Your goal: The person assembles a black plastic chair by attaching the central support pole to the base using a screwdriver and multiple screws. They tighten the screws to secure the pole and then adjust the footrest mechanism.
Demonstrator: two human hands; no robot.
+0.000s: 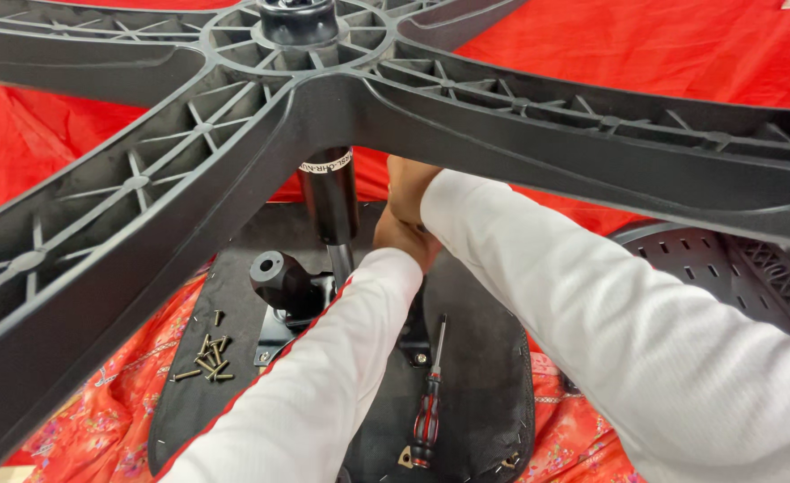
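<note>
A black plastic star-shaped chair base (234, 143) fills the top of the head view, underside up, mounted on a black gas cylinder (329, 192). The cylinder stands on the upturned black seat underside (484, 367). Both my arms in white sleeves reach under the base. My left hand (402, 240) and my right hand (410, 188) are bunched together right beside the cylinder's lower end, fingers mostly hidden by sleeves and the base. What they grip cannot be seen.
A red-and-black handled screwdriver (429, 407) lies on the seat underside. Several brass screws (209, 356) sit in a small heap at left near a black lever knob (274, 275). A perforated black backrest (726, 268) lies at right. Red cloth (645, 45) covers the surface.
</note>
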